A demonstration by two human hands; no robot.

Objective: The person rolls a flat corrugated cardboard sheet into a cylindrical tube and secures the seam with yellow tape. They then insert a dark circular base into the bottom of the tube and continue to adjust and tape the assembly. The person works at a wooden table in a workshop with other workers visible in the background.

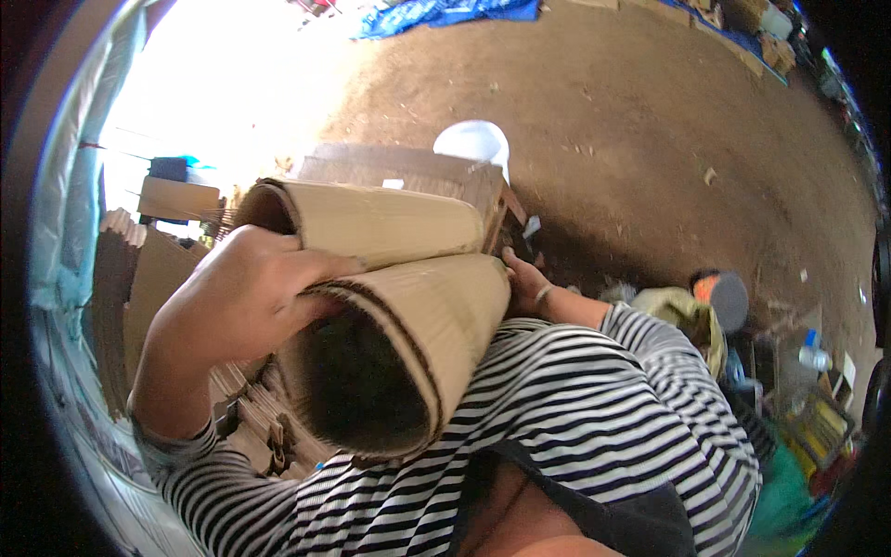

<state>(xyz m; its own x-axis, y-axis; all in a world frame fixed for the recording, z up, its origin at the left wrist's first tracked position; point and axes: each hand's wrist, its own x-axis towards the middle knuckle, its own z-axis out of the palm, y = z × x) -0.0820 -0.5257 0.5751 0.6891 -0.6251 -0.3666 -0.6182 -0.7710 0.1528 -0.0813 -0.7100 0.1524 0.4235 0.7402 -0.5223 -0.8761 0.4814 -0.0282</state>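
Observation:
A sheet of brown cardboard is bent into two side-by-side curls, like a double roll, in front of my chest. The nearer curl gapes toward the lower left, with a dark hollow inside. At the left end my left hand is closed on the cardboard where the two curls meet, its fingers reaching into the fold. At the opposite end my right hand grips the edge, thumb on the outside; its other fingers are mostly hidden.
Beyond the cardboard stands a brown wooden table, with a white round stool or basin behind it. Stacked cardboard is at the left. A sack, a plastic bottle and a crate sit at the right. A blue tarp lies far off.

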